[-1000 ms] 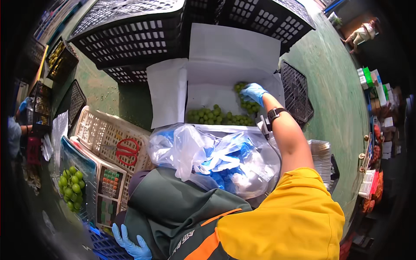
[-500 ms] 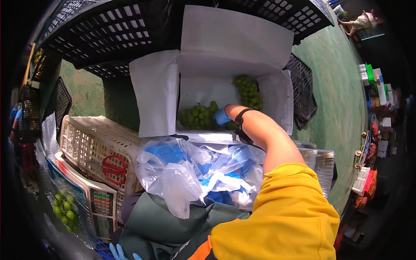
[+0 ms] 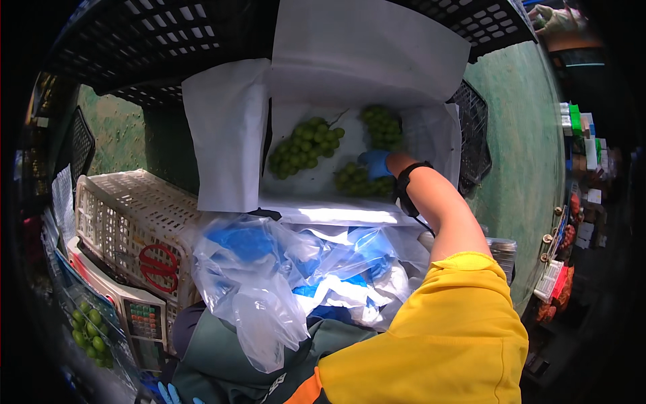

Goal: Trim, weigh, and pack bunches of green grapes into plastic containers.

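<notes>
A white paper-lined box [image 3: 299,203] holds green grape bunches: one on the left [image 3: 303,146], one at the back right [image 3: 381,125] and one at the front [image 3: 351,180]. My right hand [image 3: 375,163], in a blue glove, is down on the front bunch; its fingers are mostly hidden. My left hand [image 3: 175,394], also gloved, shows at the bottom edge with fingers apart, beside my dark apron.
Black crates [image 3: 145,47] stand behind the box. Nearer are clear plastic bags [image 3: 259,269], a white basket [image 3: 131,215], a scale [image 3: 141,320], bagged grapes [image 3: 91,333] and stacked clear containers [image 3: 501,252]. A person [image 3: 558,20] is at the far upper right.
My right hand has moved from the back-right bunch down to the front of the box. The left bunch lies farther back, apart from the front one. The view has shifted.
</notes>
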Demonstrator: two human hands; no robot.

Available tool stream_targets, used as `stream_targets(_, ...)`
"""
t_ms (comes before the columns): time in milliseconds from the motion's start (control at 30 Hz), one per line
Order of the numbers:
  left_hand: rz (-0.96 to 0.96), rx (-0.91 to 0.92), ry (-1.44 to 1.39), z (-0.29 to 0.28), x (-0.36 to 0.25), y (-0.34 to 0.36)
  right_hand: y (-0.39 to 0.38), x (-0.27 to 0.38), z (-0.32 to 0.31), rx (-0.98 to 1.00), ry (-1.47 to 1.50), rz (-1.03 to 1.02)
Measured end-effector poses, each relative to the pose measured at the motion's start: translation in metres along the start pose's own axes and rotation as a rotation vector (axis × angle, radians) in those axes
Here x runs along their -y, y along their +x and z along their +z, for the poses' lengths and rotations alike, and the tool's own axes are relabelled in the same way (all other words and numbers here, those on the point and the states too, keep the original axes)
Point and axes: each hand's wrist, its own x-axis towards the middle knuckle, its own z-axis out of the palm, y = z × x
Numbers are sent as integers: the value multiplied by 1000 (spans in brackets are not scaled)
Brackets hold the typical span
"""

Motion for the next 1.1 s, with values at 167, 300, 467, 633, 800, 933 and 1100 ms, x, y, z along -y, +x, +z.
stream_targets(167, -48, 59, 33, -4, -7, 4, 31, 58, -14, 78, -251, -100)
stream_targets(300, -46, 56, 13, -3, -1, 3, 27, 84, -5, -85, -125, -149)
stream_targets(467, -30, 50, -22, -6, -5, 3, 50, 65, 18, 140, -435, -134)
stream_targets(633, 6, -2, -40, -5, -8, 5, 13, 47, -2, -13, -407, -156)
stream_targets(800, 31, -19, -77, -3, 1, -6, -77, 28, -39, -255, -96, -38)
stream_targets(933, 27, -6, -78, 12, 17, -19, -173, 40, -45, -524, 1009, -155)
stream_targets(1100, -13, -49, -219, 4, 10, -7, -287, 140, -96, -623, 1295, -781)
